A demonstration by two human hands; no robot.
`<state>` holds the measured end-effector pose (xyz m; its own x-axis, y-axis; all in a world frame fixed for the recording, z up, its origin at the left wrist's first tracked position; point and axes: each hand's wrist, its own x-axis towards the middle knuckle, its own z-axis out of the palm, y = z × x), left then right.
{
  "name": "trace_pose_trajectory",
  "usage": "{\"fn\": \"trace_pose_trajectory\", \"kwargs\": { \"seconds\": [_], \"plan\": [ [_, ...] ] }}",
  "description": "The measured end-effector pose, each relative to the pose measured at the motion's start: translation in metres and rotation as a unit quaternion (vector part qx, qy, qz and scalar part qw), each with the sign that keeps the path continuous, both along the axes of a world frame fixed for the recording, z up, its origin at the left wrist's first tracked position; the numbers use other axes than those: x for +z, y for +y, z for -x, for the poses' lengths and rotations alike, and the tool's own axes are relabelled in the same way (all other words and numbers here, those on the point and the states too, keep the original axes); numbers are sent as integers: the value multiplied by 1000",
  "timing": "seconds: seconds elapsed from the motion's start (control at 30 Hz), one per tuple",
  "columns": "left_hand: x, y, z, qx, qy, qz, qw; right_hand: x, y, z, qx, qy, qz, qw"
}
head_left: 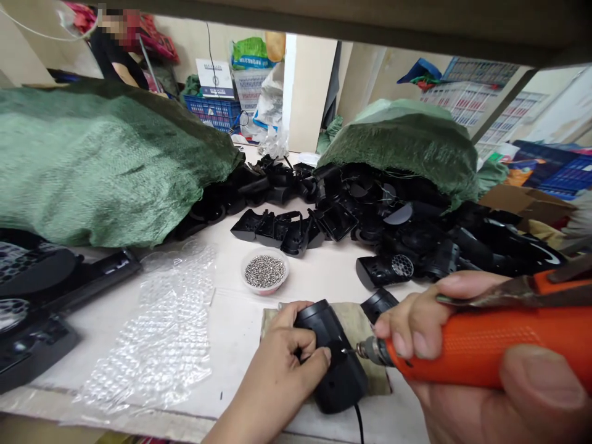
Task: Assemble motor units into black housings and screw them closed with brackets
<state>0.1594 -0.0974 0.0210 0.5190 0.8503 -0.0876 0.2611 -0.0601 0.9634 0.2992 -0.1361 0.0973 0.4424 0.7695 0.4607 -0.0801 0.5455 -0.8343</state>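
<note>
Closest to us, a right hand [481,407] wraps its fingers around an orange power driver [467,342], its bit aimed left at a small screw [345,350] on a black housing [340,370]. We see the housing lying on a cloth pad [382,379] near the table's front edge, its long axis running away from us and leaning left, a black cord [359,425] trailing from the near end. The left hand [291,364] has thumb and fingers clamped on its left side. Bare tabletop opens between that hand and a sheet of bubble wrap [152,333]; to the right, a heap of black parts [411,234] narrows the room. Beyond the pad we find a bowl [277,288] of small metal pieces on the pale table [231,345], two green sacks behind, then stacked crates and, at upper left, a person in dark clothing [111,61].
</note>
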Motion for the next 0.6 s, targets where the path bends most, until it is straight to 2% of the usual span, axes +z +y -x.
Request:
{"fn": "trace_pose_trajectory", "kwargs": {
  "seconds": [0.43,0.6],
  "plan": [
    [0,-1,1,8,-10,11,1000,-7,-1,-2,-6,-7,-31,999],
    [-2,-1,0,14,-12,15,1000,-10,0,-4,18,-18,-41,999]
  ]
}}
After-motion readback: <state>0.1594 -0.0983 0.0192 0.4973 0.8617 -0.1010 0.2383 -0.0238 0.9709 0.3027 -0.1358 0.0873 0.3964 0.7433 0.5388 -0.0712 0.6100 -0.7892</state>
